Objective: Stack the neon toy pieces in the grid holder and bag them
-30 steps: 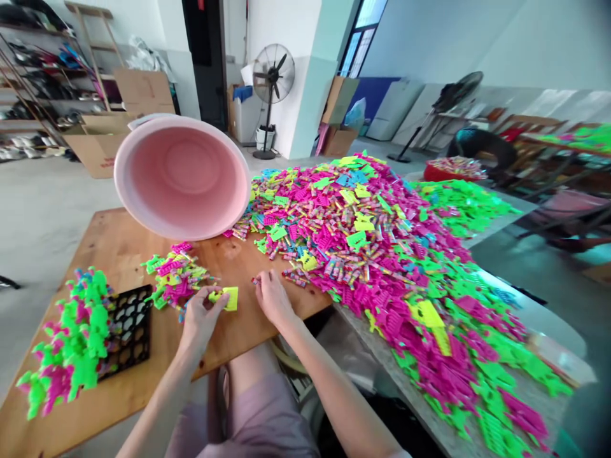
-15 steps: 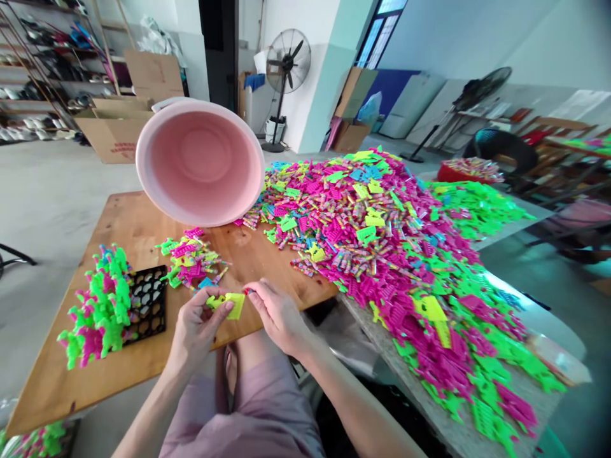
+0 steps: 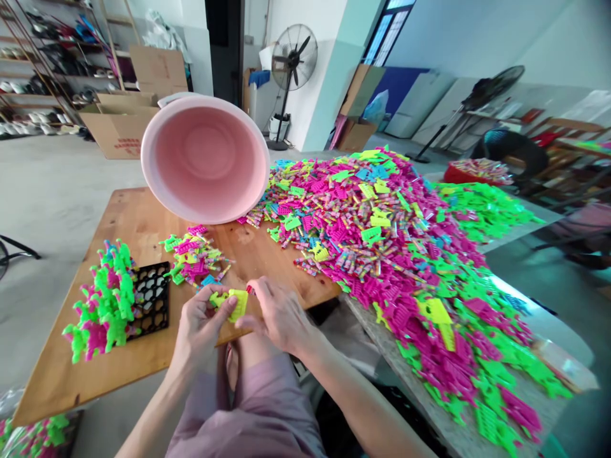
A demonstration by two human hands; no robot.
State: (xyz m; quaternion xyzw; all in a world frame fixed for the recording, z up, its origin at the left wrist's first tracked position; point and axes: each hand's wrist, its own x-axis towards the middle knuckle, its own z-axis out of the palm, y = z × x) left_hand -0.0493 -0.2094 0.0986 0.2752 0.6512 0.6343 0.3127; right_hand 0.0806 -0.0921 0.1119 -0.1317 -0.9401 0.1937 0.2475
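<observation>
My left hand (image 3: 196, 327) pinches a bright yellow plastic toy piece (image 3: 238, 306) between thumb and fingers, above the near edge of the wooden table. A small red tip (image 3: 249, 289) shows at the piece's upper right corner. My right hand (image 3: 284, 318) is beside it, its fingertips at the red tip and its thumb spread away below. Just beyond my hands lies a small heap of pink, yellow and green pieces with printed tubes (image 3: 195, 254). On the left, green and pink toy figures (image 3: 102, 299) stand in a black tray with holes (image 3: 155, 299).
A pink basin (image 3: 205, 159) lies tipped on its side at the table's (image 3: 143, 375) far edge. A large mound of mixed plastic pieces and tubes (image 3: 353, 216) spreads to the right, over a grey tabletop (image 3: 370, 334). A standing fan (image 3: 293, 60) and cardboard boxes (image 3: 119, 130) are behind.
My right thumb has moved down and away from its fingers, opening the hand beside the yellow piece. My left hand keeps its hold. The whole view has shifted slightly.
</observation>
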